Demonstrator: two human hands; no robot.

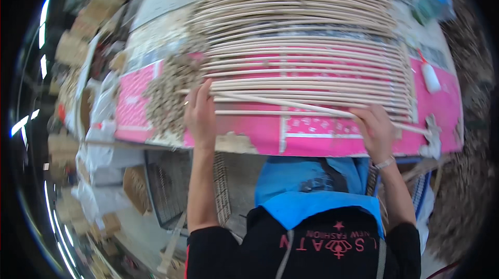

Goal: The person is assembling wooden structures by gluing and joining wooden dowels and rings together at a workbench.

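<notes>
A long pale wooden rod point(306, 105) lies slantwise between my hands, over the near end of a row of similar rods point(306, 66). My right hand point(377, 128) is closed on it toward its right part, with the rod running on past the hand. My left hand point(200, 118) is closed at the rod's left end, fingertips together; the exact grip is partly hidden. Beside that hand is a heap of small light-brown pieces point(169, 89), their kind too small to make out. The rods lie side by side on a pink-covered table point(322, 144).
On the table's right lie a white squeeze bottle with a red tip point(430, 75) and a crumpled pale object point(431, 138) by the edge. A blue-green container point(432, 3) stands at the far right. White plastic bags point(104, 149) and a dark crate point(166, 190) are at left.
</notes>
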